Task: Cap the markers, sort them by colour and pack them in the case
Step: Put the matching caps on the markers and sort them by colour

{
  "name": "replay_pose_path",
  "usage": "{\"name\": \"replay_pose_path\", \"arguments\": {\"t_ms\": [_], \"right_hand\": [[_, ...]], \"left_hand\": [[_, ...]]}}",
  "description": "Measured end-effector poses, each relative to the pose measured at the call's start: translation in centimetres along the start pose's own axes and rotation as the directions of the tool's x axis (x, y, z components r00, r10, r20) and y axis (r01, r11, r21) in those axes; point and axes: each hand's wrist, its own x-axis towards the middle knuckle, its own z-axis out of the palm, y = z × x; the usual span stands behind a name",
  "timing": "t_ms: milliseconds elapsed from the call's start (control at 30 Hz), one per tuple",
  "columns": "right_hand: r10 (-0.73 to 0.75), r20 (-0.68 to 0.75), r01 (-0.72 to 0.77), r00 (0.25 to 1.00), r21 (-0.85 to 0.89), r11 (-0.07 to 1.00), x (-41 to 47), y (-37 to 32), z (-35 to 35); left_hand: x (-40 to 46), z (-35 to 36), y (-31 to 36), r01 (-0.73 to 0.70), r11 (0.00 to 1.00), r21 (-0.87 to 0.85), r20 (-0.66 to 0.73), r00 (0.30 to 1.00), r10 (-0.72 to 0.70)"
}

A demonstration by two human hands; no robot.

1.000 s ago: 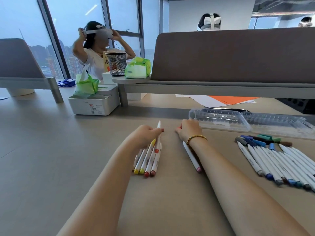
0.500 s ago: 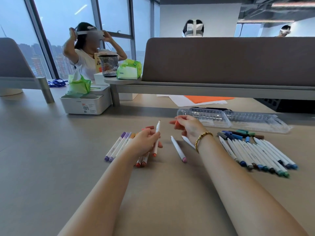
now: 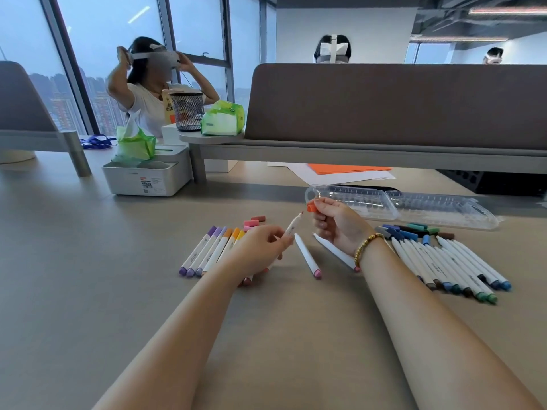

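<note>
- Above the middle of the tan desk (image 3: 88,291), the left hand (image 3: 260,250) pinches an uncapped marker (image 3: 293,227) by its barrel, red tip tilted up and away, presumably so the cap can slide straight on.
- Close beside that tip, the right hand (image 3: 337,223) holds an orange-red cap (image 3: 311,207) between thumb and forefinger, its other fingers curled in; cap and tip are near but not yet touching.
- Judging by this, the step in hand is capping this one marker; the next move needs the cap's mouth lined up with the tip.
- Left of the hands lies a sorted warm row (image 3: 213,250) of purple, orange and yellow capped markers, side by side, with further ones partly hidden under the left hand.
- Loose pink caps (image 3: 251,223) and a brownish one sit just behind that row, likely kept near the colours they match.
- Two pink-ended markers (image 3: 307,257) lie uncapped between the hands, probably waiting their turn.
- On the right, a fan of blue and green markers (image 3: 450,264) rests uncapped, their loose caps (image 3: 414,230) heaped just behind them.
- Behind the right hand, the clear plastic case (image 3: 414,207) lies open, with no markers in it that I can see, so packing appears to come last.
</note>
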Motion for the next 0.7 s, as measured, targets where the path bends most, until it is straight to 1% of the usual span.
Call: {"name": "replay_pose_path", "arguments": {"t_ms": [167, 333, 467, 600, 700], "right_hand": [[0.000, 0.012, 0.000, 1.000, -0.020, 1.000, -0.1, 0.1, -0.2], [-0.011, 0.052, 0.016, 0.999, -0.102, 0.995, 0.2, 0.3, -0.1], [-0.048, 0.090, 0.069, 0.995, -0.254, 0.965, 0.3, 0.1, 0.4], [-0.102, 0.088, 0.131, 0.991, -0.453, 0.882, 0.3, 0.1, 1.4], [-0.149, 0.052, 0.156, 0.987, -0.482, 0.862, 0.3, 0.0, 2.3]], "left_hand": [[0.0, -0.1, 0.0, -0.008, 0.999, 0.043, 0.014, 1.000, 0.008], [0.1, -0.1, 0.0, -0.012, 0.999, 0.045, 0.016, 1.000, 0.011], [0.1, -0.2, 0.2, -0.004, 1.000, 0.028, 0.027, 1.000, 0.004], [0.0, -0.3, 0.6, 0.058, 0.997, -0.043, 0.063, 0.996, -0.055], [0.0, -0.2, 0.9, 0.073, 0.992, -0.103, 0.050, 0.996, -0.068]]}}
